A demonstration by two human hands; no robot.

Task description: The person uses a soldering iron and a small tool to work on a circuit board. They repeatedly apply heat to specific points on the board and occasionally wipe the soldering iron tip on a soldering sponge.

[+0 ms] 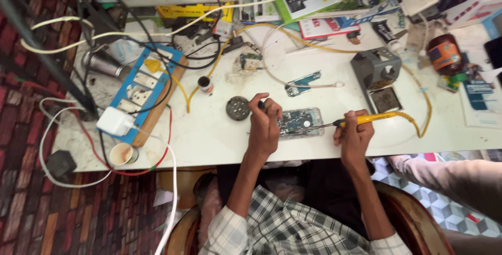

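Two hands over one opened phone at the table's near edge. Far left, a blue power strip (144, 85) carries a white charger (115, 121). A round tin (238, 108) sits just beside the left hand (264, 124), which is curled down on the opened phone (299, 122), pinning it. The right hand (354, 134) clenches the yellow soldering iron (366, 120), tip touching the board's right edge. Soldering looks mid-way: phone open, nothing reassembled. Grey stand (377, 69) behind.
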